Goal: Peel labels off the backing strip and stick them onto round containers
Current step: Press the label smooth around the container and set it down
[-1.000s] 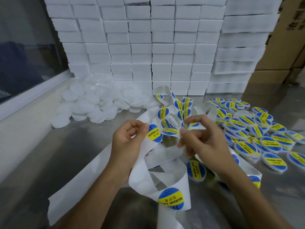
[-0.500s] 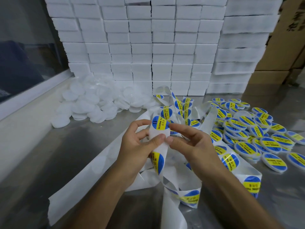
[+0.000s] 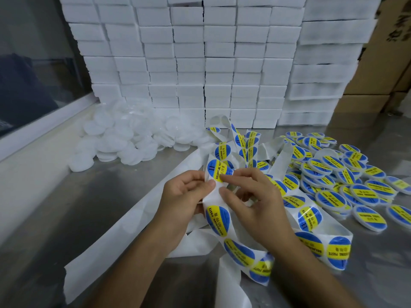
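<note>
From my remote view, both hands meet at the middle of the steel table (image 3: 66,218), forearms rising from the bottom edge. The left hand (image 3: 182,196) curls its fingers round the white backing strip (image 3: 213,197), thumb pressed against the strip's near face just under a round blue-and-yellow label (image 3: 216,169). The right hand (image 3: 255,196) reaches in from the other side; its forefinger and thumb pinch at the lower right edge of that same label, the other fingers loosely bent below. I cannot tell whether the label's edge has lifted free of the strip, since the fingertips cover it.

The strip runs on in loops: down past the wrists with more labels still on it, and up behind the hands in a tangle toward the wall of white boxes (image 3: 189,63). A bare length of strip trails off to the lower left. Where one loop ends and another begins behind the hands I cannot make out.

Labelled containers (image 3: 333,197) lie in a heap at the right, well apart from the hands, some overlapping. Plain white containers (image 3: 124,138) are piled at the left rear against the boxes; their outlines blur together. Brown cartons (image 3: 378,63) stand at the far right, cut off by the frame. The right forearm hides part of the strip beneath it.
</note>
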A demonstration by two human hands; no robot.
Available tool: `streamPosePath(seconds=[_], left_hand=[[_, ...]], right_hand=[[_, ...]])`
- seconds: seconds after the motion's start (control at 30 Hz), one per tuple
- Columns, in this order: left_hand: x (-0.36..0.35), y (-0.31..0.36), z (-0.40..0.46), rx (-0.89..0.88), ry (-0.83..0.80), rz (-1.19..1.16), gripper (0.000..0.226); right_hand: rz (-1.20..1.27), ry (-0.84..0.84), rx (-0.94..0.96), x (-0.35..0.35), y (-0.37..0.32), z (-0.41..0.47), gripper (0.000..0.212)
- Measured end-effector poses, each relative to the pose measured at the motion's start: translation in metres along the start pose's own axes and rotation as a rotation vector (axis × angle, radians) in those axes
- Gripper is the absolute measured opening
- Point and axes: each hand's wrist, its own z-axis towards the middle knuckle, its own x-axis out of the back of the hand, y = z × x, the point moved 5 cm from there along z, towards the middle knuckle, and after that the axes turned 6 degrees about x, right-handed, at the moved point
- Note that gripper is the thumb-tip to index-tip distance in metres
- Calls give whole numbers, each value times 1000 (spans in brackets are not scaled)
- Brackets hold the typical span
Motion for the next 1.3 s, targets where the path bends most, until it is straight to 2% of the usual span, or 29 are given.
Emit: streamPosePath(seconds=[0.07, 0.17, 0.27, 0.37, 0.47, 0.63, 0.73, 0.83, 1.0, 1.13, 1.23, 1.3], left_hand=[[-2, 0, 0, 1, -15, -22, 7], [-3, -2, 1, 6, -34, -23, 19], [-4, -2, 0, 15, -55, -6, 4], [-3, -3, 0, 10, -68, 34, 26], [-4, -3, 0, -11, -60, 77, 32], [-6, -3, 0, -14, -74, 97, 26], [-5, -4, 1, -4, -68, 106, 9], [-1, -5, 2, 9, -33, 96, 4], [1, -3, 2, 1, 8, 90, 6], [5, -1, 3, -27, 67, 147, 12], [6, 6, 2, -104, 159, 212, 7], [12, 15, 2, -196, 273, 258, 13]], right_hand=[[-69, 40, 53, 2, 0, 0, 18], [-130, 53, 133, 4, -2, 1, 15], [-162, -1, 224, 2, -6, 1, 10], [-201, -32, 292, 2, -11, 0, 12], [-224, -37, 328, 2, -15, 0, 17], [-234, -41, 295, 1, -13, 0, 11], [-183, -17, 219, 3, -8, 0, 2], [-83, 68, 80, 8, 0, 2, 7], [214, 186, -386, 17, 24, 2, 13], [372, 229, -627, 21, 37, 1, 20], [540, 287, -707, 23, 40, 1, 23], [621, 316, -687, 25, 38, 3, 23]])
